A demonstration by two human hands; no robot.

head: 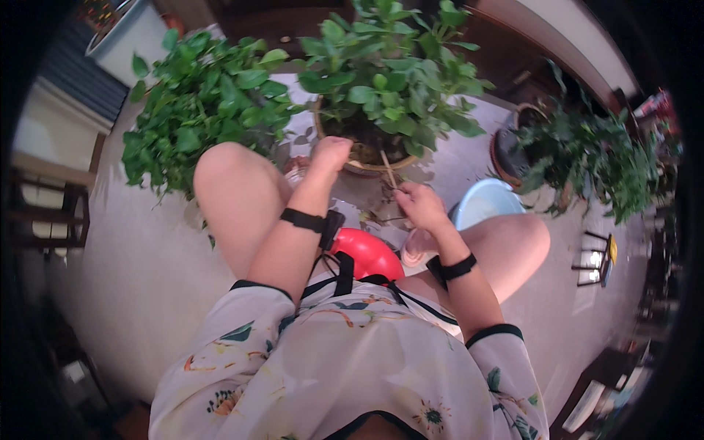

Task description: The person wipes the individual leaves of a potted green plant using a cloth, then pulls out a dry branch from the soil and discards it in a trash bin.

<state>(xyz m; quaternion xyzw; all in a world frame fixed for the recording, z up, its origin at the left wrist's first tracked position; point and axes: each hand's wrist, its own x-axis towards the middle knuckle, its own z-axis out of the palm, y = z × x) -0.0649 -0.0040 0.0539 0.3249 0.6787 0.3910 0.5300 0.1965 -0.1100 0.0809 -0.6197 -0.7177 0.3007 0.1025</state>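
Observation:
In front of me stands a leafy green plant (379, 82) in a round pot (410, 163) with a yellowish-brown rim. My right hand (422, 204) grips a thin wooden stick (388, 168), whose far end reaches over the pot's near rim toward the dark soil. At the pot's front left is my left hand (333, 153), its fingers curled down near the rim. Whether they hold anything is hidden. Loose plant trimmings (379, 217) lie on the floor below the pot, close to my right hand.
A trailing leafy plant (203, 104) spreads at the left. To the right are a light-blue plastic basin (487, 201) and a dark pot (509, 146) with a drooping plant (588, 154). Something red and glossy (368, 254) sits between my legs. A small stool (597, 258) stands farther right.

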